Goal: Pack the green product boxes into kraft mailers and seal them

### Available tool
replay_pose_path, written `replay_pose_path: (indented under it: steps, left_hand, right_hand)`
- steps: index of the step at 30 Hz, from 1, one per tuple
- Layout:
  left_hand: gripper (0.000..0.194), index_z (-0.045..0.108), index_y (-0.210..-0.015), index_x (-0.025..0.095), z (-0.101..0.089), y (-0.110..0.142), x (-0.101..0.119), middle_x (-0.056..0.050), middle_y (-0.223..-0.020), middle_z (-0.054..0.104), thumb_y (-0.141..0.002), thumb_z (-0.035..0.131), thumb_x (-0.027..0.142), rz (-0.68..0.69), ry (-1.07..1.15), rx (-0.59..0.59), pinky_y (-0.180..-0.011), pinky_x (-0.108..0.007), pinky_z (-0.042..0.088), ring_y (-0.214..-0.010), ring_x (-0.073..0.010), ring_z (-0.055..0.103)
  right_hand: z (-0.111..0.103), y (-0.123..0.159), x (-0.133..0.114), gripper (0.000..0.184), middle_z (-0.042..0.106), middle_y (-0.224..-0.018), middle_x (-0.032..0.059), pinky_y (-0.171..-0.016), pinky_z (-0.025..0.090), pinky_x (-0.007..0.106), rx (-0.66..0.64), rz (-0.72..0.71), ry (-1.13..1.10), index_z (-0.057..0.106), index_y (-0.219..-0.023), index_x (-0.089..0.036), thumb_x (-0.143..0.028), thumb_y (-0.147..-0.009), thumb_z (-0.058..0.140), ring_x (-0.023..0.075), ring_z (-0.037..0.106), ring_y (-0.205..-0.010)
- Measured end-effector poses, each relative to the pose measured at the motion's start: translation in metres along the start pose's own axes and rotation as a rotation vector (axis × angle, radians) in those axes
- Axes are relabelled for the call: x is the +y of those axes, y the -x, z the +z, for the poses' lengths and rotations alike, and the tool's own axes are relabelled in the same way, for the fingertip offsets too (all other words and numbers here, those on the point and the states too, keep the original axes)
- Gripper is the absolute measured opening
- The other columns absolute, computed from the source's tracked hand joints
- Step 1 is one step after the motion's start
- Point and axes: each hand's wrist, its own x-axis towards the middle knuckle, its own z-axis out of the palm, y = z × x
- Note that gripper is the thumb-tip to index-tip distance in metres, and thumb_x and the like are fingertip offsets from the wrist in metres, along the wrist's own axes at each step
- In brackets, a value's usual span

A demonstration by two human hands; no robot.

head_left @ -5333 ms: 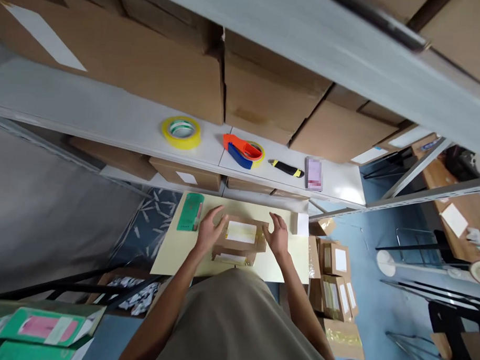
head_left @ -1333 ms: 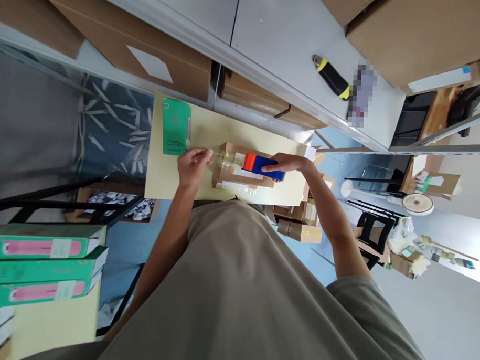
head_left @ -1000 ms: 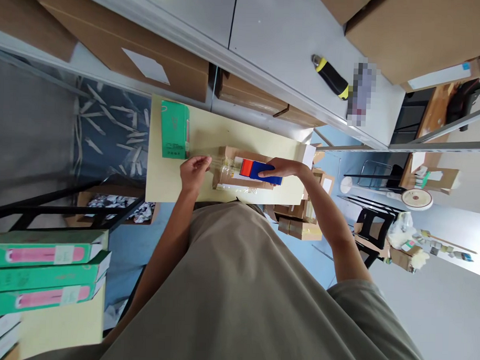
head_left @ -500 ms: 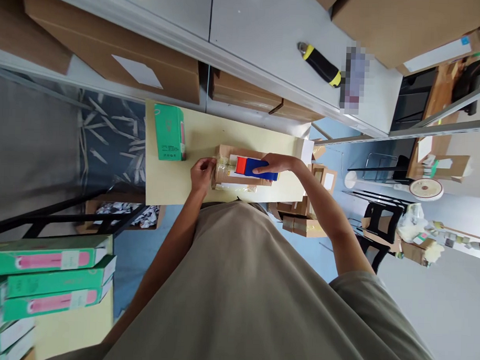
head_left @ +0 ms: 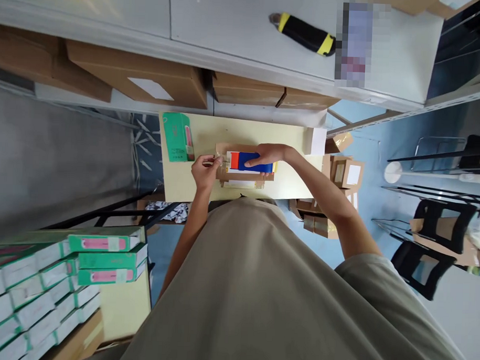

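A blue and red tape dispenser (head_left: pixel 246 162) is gripped in my right hand (head_left: pixel 274 154), its red end pointing left. It is just above a small brown cardboard box (head_left: pixel 240 176) lying lengthwise on the pale yellow table (head_left: pixel 289 188). At the box's left end, my left hand (head_left: pixel 204 171) has its fingertips pinched on what looks like clear tape (head_left: pixel 220 158), close to the dispenser's red end. Whether this strip touches the box there is too small to tell. To the left stands a green printed box (head_left: pixel 176 138).
Above the table's far side runs a grey shelf (head_left: pixel 237 38) bearing a black-and-yellow utility knife (head_left: pixel 306 34). A white box (head_left: pixel 316 141) is at the table's right end. Green and white boxes (head_left: pixel 107 260) are stacked at lower left; cardboard cartons (head_left: pixel 348 173) are on the floor at right.
The dispenser has shifted slightly left over the box, nearer my left hand. My left fingertips now reach over the box's left edge. The camera view has also shifted.
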Motion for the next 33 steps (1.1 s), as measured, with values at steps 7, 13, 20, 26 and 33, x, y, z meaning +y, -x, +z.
replay_pose_path:
  steps: [7, 13, 20, 26, 33]
  left_hand:
    - [0.027, 0.078, -0.094, 0.018, 0.0, -0.003, 0.007, -0.006, -0.092, 0.081, -0.078, 0.087, 0.036, -0.031, -0.09, 0.082, -0.084, -0.033, 0.064, -0.09, -0.0219, 0.078]
    - [0.026, 0.077, -0.092, 0.017, 0.003, -0.001, 0.012, -0.006, -0.092, 0.08, -0.075, 0.086, 0.034, -0.036, -0.108, 0.127, -0.086, -0.034, 0.066, -0.093, -0.0235, 0.078]
    - [0.022, 0.073, -0.09, 0.02, 0.005, 0.001, 0.017, -0.007, -0.096, 0.081, -0.076, 0.085, 0.033, -0.018, -0.195, 0.15, -0.094, -0.04, 0.067, -0.099, -0.0259, 0.079]
    - [0.022, 0.071, -0.088, 0.021, 0.005, 0.003, 0.022, -0.007, -0.094, 0.079, -0.076, 0.084, 0.033, -0.044, -0.206, 0.15, -0.092, -0.04, 0.069, -0.101, -0.027, 0.08]
    - [0.021, 0.067, -0.082, 0.022, 0.007, 0.007, 0.028, -0.005, -0.09, 0.077, -0.078, 0.083, 0.034, -0.035, -0.237, 0.157, -0.095, -0.042, 0.069, -0.101, -0.0279, 0.08]
  right_hand:
    - [-0.026, 0.064, 0.041, 0.071, 0.081, -0.077, 0.0068, -0.074, 0.062, 0.033, 0.032, 0.031, 0.056, 0.082, -0.119, -0.01, -0.075, -0.09, 0.09, 0.0251, 0.081, -0.077]
    - [-0.066, 0.144, 0.115, 0.07, 0.083, -0.081, 0.0118, -0.084, 0.065, 0.041, 0.005, 0.157, 0.146, 0.087, -0.097, -0.013, -0.083, -0.09, 0.084, 0.0292, 0.083, -0.084]
    - [-0.065, 0.108, 0.146, 0.072, 0.083, -0.082, 0.0127, -0.077, 0.065, 0.039, 0.023, 0.246, 0.152, 0.085, -0.103, -0.008, -0.079, -0.089, 0.088, 0.0293, 0.083, -0.083]
    - [-0.042, 0.078, 0.135, 0.062, 0.08, -0.073, 0.0126, -0.068, 0.063, 0.037, 0.142, 0.269, 0.267, 0.083, -0.099, -0.005, -0.067, -0.099, 0.084, 0.0261, 0.079, -0.07]
    - [-0.012, 0.061, 0.124, 0.039, 0.077, -0.07, 0.0097, -0.087, 0.065, 0.045, 0.37, 0.243, 0.308, 0.083, -0.108, -0.013, -0.05, -0.099, 0.087, 0.0334, 0.083, -0.085]
